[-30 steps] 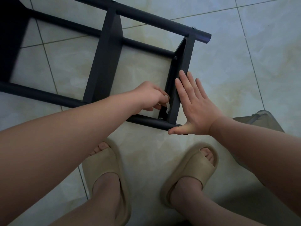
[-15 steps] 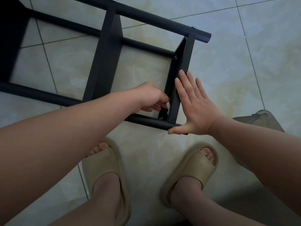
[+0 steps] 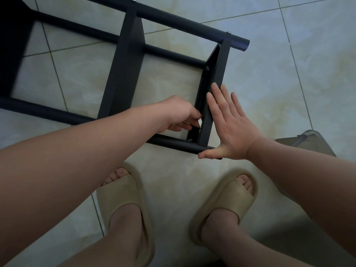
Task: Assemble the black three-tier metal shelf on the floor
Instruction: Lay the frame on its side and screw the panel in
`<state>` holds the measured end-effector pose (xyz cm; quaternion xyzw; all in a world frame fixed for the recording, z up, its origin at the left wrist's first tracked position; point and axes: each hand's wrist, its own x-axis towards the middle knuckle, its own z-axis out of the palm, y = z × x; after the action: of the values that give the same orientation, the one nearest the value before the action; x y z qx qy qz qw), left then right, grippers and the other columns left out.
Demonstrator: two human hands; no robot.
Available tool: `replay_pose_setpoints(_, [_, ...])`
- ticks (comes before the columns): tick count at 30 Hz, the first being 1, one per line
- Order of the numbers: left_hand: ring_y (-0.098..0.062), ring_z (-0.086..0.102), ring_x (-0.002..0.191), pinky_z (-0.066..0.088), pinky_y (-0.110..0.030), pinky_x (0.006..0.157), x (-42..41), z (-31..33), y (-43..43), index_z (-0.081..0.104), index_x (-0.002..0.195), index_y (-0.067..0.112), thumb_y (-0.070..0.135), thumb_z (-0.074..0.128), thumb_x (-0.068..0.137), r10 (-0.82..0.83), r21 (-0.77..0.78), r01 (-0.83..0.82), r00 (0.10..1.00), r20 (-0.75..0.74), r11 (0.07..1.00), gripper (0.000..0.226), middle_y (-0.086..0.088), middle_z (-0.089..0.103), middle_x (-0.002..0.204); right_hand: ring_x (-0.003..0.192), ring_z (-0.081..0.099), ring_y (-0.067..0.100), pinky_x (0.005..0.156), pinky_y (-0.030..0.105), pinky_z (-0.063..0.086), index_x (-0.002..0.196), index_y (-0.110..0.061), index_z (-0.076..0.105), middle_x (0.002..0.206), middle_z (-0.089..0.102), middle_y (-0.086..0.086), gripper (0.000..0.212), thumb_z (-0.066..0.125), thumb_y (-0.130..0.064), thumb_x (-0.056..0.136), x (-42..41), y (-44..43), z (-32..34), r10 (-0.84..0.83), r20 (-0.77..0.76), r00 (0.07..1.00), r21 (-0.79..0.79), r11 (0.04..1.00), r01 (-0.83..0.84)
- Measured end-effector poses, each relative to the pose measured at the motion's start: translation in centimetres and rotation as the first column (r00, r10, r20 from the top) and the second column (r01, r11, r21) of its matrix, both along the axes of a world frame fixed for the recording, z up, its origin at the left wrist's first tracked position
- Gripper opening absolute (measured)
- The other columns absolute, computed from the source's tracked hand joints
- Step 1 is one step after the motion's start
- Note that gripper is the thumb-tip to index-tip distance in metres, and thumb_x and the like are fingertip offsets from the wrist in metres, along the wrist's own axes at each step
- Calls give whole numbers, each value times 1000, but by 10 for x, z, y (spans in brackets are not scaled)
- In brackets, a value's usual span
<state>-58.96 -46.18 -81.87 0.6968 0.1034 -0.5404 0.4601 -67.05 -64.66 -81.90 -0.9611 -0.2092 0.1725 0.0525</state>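
Note:
The black metal shelf (image 3: 123, 60) lies on its side on the tiled floor, its round posts running left to right and its flat tiers set between them. My right hand (image 3: 229, 124) lies flat with straight fingers against the outer face of the end tier (image 3: 215, 83), thumb resting on the near post (image 3: 173, 143). My left hand (image 3: 179, 114) reaches inside that tier and pinches a small pale tool (image 3: 200, 122) close to a screw (image 3: 190, 140) at the near corner. Another screw (image 3: 207, 68) shows at the far corner.
My two feet in beige slides (image 3: 125, 201) (image 3: 227, 195) stand just in front of the shelf. A grey-beige object (image 3: 306, 141) sits on the floor at the right, behind my right forearm. Pale floor tiles (image 3: 289, 64) surround the shelf.
The pale tool in my left hand was hidden half a second ago and shows again now, as the fingers turn. My right hand and the shelf have stayed put.

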Motion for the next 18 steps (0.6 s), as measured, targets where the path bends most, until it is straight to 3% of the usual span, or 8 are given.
replay_pose_setpoints(9, [-13,68,80,47,-30,74,-1,3,1,72,105,20,28,64,95,-41,30,40,998,39,999,15,7,76,77,155,-11,38,126,57,1,160,1,0,167,-9,21,140,27,-102,68,0,1,1,-6,-14,1000,-1,1000,6])
replay_pose_setpoints(14, [-13,70,82,47,-31,74,0,2,0,71,103,25,31,63,95,33,-31,-32,999,33,999,12,8,77,80,155,-10,38,126,56,1,160,2,1,167,-9,21,141,30,-101,68,0,1,2,-6,-11,1000,-2,1000,6])
replay_pose_setpoints(18, [-12,69,80,46,-31,74,-2,2,-1,70,96,25,29,64,95,-26,-16,28,997,66,999,7,8,75,76,155,-11,38,126,57,1,160,2,0,168,-9,21,140,30,-101,68,0,1,1,-5,-13,1000,-3,1000,5])
